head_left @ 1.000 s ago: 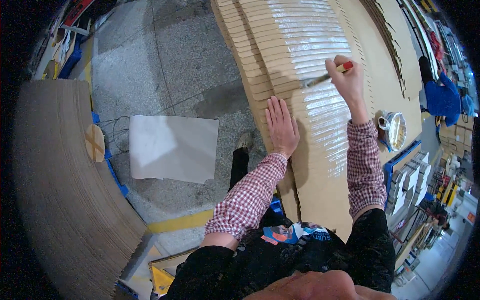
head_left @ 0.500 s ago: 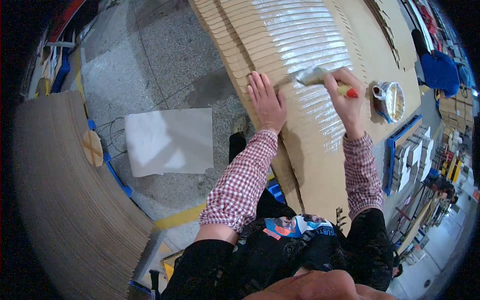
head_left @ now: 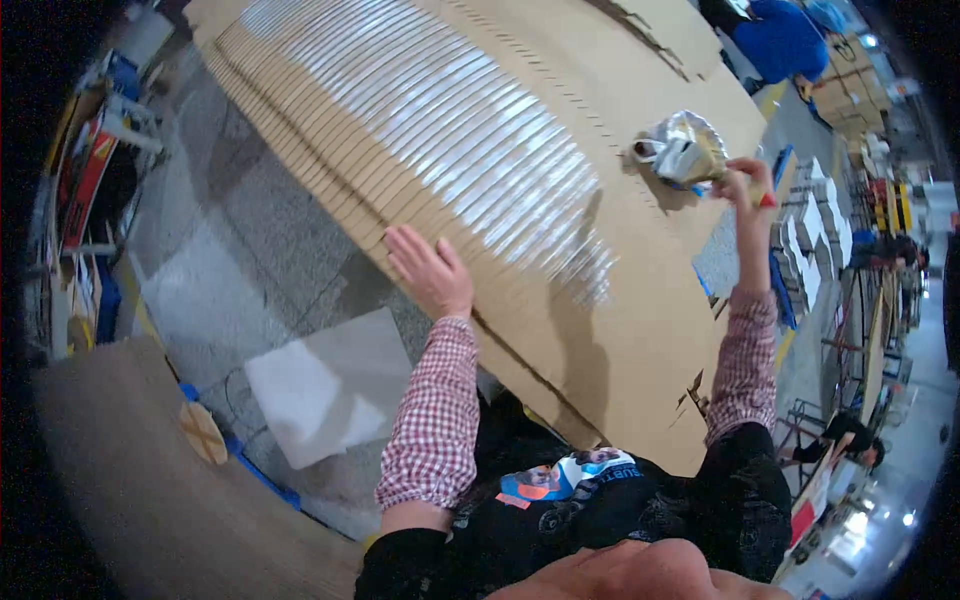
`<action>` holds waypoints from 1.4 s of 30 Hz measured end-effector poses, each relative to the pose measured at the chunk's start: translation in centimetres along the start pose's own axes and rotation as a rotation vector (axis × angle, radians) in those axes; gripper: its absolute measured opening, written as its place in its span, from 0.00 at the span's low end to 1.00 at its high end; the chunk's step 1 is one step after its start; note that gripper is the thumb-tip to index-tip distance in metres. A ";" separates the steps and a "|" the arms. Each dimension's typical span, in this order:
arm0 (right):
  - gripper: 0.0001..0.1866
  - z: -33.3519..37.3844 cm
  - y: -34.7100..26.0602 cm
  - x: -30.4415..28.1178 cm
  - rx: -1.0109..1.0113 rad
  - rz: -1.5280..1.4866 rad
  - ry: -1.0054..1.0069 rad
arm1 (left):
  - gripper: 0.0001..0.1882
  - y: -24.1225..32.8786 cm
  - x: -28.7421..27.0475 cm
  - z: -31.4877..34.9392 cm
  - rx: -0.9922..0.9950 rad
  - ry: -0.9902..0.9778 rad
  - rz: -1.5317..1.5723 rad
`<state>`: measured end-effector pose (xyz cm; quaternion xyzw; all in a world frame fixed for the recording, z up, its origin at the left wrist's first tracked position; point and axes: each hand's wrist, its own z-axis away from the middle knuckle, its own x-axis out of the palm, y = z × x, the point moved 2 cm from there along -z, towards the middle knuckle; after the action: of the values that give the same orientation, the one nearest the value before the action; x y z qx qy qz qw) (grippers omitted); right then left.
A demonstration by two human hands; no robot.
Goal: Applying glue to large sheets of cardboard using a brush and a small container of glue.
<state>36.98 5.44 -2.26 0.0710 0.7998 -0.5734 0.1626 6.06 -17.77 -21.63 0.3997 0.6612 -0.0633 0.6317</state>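
In front of me lie overlapping brown cardboard sheets (head_left: 640, 370), fanned so their edges form close-set rows. A wet, shiny white coating (head_left: 450, 120) covers a band across those rows. My left hand (head_left: 432, 272) rests flat on the sheets' left margin, fingers stretched out. My right hand (head_left: 745, 187) grips a paintbrush (head_left: 716, 176) by its red-tipped handle. The brush's bristle end is over a tub (head_left: 690, 140) of glue-like stuff standing on the cardboard at the right. Whether the bristles touch the tub's contents I cannot tell.
A tall stack of brown sheets (head_left: 150, 450) fills the lower left. On the floor lies a white sheet (head_left: 325, 385). Stacked white pieces (head_left: 810, 220) stand beyond the right edge, and a person in blue (head_left: 780, 45) is at the upper right.
My right hand has carried the brush from the coated rows rightward to the tub. The left hand stays flat on the cardboard. The whole view has turned.
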 end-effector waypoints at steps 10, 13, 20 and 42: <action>0.10 -12.0 13.4 -6.4 0.078 0.230 0.056 | 0.32 0.0 0.6 0.3 0.035 0.091 0.030; 0.08 -12.3 14.7 -4.9 0.043 0.349 -0.001 | 0.32 -0.2 -0.1 0.2 0.036 0.080 0.037; 0.12 -12.2 20.3 -3.0 0.054 0.633 -0.050 | 0.31 0.2 0.7 0.4 0.046 0.104 0.063; 0.10 -14.0 17.6 -7.9 0.074 0.449 -0.125 | 0.33 0.8 -0.8 0.1 0.039 0.112 -0.054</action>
<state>47.20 25.07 -11.27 0.2175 0.7306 -0.5551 0.3327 6.51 -17.68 -20.59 0.3969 0.7047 -0.0705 0.5838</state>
